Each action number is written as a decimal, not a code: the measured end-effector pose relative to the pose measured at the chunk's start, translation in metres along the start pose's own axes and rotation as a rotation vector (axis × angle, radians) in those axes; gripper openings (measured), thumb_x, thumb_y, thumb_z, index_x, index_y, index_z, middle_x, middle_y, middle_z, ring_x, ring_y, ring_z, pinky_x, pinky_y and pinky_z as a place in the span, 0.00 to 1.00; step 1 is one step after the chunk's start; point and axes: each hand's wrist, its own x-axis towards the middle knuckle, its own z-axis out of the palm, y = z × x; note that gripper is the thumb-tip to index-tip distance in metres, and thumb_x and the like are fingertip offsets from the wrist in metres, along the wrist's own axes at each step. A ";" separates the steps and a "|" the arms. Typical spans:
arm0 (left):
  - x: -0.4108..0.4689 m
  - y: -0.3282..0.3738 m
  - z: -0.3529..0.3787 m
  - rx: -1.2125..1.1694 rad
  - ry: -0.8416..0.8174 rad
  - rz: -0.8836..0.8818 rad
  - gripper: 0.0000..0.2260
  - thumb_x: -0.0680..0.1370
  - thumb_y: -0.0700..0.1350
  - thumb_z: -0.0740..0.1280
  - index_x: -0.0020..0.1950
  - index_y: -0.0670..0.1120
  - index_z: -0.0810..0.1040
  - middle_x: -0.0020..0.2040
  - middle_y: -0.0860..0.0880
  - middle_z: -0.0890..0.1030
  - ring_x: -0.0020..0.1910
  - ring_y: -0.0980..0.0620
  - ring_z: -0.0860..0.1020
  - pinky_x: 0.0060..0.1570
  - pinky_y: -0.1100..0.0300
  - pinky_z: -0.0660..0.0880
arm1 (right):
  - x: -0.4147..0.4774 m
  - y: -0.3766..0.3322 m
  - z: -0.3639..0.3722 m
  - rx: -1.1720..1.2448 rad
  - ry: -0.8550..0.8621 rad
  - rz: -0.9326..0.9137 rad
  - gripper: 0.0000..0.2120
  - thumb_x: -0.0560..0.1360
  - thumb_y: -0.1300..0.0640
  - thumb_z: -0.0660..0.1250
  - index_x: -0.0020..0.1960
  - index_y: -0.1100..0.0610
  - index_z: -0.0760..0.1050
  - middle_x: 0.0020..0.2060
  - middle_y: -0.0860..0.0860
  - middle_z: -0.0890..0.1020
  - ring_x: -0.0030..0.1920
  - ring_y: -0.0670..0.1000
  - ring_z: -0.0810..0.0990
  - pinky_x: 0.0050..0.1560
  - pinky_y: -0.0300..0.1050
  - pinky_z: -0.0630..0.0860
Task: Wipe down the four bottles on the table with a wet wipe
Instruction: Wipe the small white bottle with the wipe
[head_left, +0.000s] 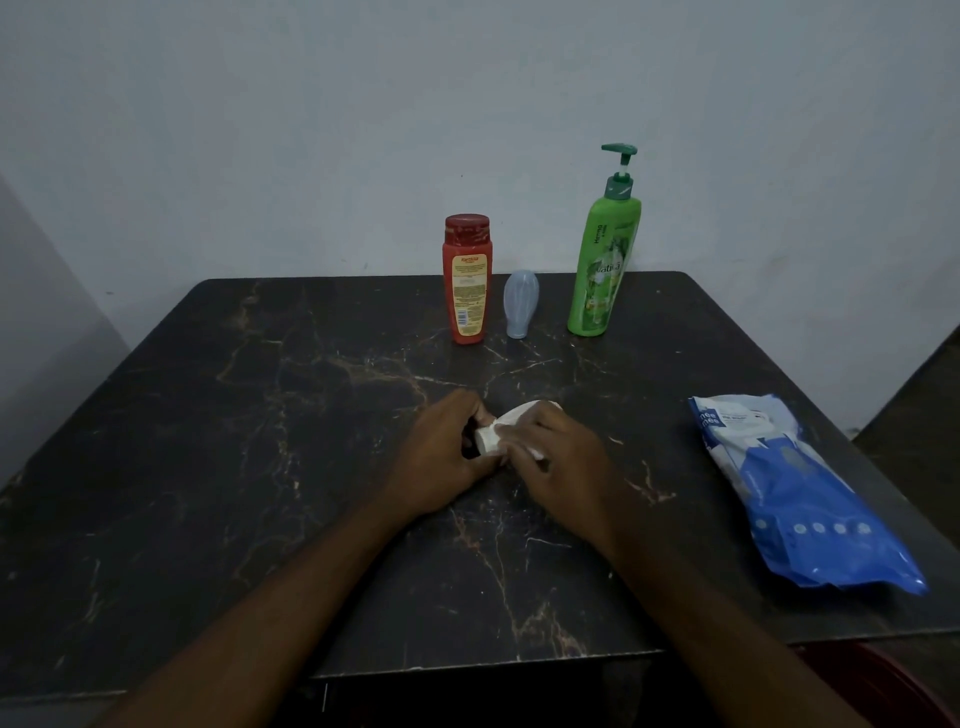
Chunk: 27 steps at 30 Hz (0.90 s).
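The left hand (441, 457) and right hand (556, 457) are held together over the middle of the table (208, 467). A white bottle (488, 441) is gripped by the curled fingers of the left hand, and only its cap end is seen between the hands. A wipe (522, 413) is held against it by the right hand, fingers curled over it. At the far edge a red bottle (466, 280), a blue bottle (521, 304) and a green bottle (605, 260) are stood in a row, left to right. A pack (800, 493) is laid at the right.

Glossy marble-look table (260, 441), plastic bottles (602, 270)
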 end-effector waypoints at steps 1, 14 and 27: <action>0.000 0.000 0.000 -0.004 0.000 0.002 0.14 0.69 0.45 0.79 0.48 0.47 0.76 0.46 0.54 0.79 0.44 0.57 0.77 0.41 0.67 0.72 | -0.002 -0.002 -0.001 0.008 0.013 -0.014 0.11 0.76 0.60 0.67 0.58 0.56 0.81 0.49 0.51 0.79 0.46 0.46 0.78 0.47 0.36 0.73; 0.000 -0.002 0.000 0.009 -0.007 -0.024 0.16 0.69 0.48 0.80 0.49 0.49 0.75 0.48 0.56 0.79 0.46 0.60 0.76 0.42 0.69 0.72 | 0.001 0.021 -0.010 -0.011 0.233 0.517 0.10 0.79 0.58 0.65 0.57 0.59 0.80 0.52 0.56 0.82 0.50 0.52 0.79 0.52 0.39 0.70; -0.001 -0.001 0.000 -0.004 0.009 0.010 0.15 0.70 0.46 0.79 0.50 0.48 0.76 0.49 0.54 0.80 0.45 0.58 0.77 0.43 0.62 0.74 | 0.001 0.021 -0.006 -0.082 0.176 0.392 0.10 0.79 0.56 0.64 0.57 0.56 0.80 0.50 0.53 0.81 0.47 0.49 0.78 0.48 0.39 0.70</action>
